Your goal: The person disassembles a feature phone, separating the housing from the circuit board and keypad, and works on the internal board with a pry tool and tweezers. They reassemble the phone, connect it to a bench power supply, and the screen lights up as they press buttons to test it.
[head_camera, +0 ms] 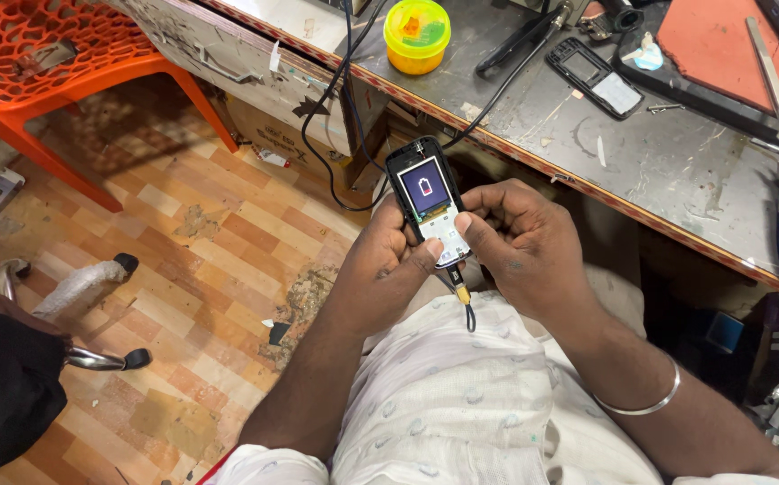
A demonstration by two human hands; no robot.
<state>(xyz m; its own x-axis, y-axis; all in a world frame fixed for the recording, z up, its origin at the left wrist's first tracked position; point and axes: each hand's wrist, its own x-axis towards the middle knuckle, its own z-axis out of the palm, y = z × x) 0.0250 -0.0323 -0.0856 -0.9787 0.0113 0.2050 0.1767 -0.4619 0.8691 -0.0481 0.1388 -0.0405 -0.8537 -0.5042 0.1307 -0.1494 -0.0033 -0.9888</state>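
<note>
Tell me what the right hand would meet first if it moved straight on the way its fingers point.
The right hand points left, so it would likely first press further into the small phone it holds, then the left hand.

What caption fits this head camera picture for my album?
Both hands, left and right, hold a small phone with a cable plugged in.

A black phone point(429, 199) shows a red battery sign, beside an orange lattice chair point(44, 56) and yellow tub point(416, 36).
</note>
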